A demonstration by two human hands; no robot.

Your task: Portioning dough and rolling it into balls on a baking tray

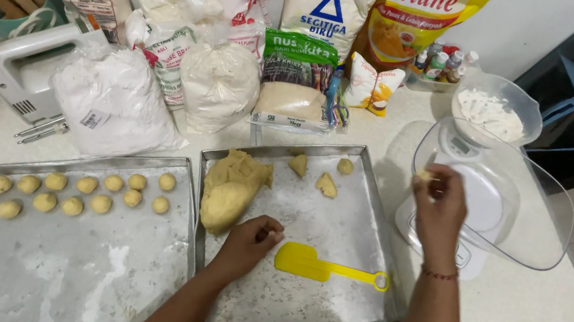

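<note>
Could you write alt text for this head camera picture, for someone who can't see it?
A person's right hand holds a bit of dough over a clear scale bowl; the left hand rests beside a dough lump and yellow scraper on a floured tray.

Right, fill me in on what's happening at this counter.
A person is portioning dough. The left hand rests on the right tray beside the big dough lump and a yellow scraper. The right hand holds a small dough piece over the scale bowl. Twelve dough balls sit on the left tray.
</note>
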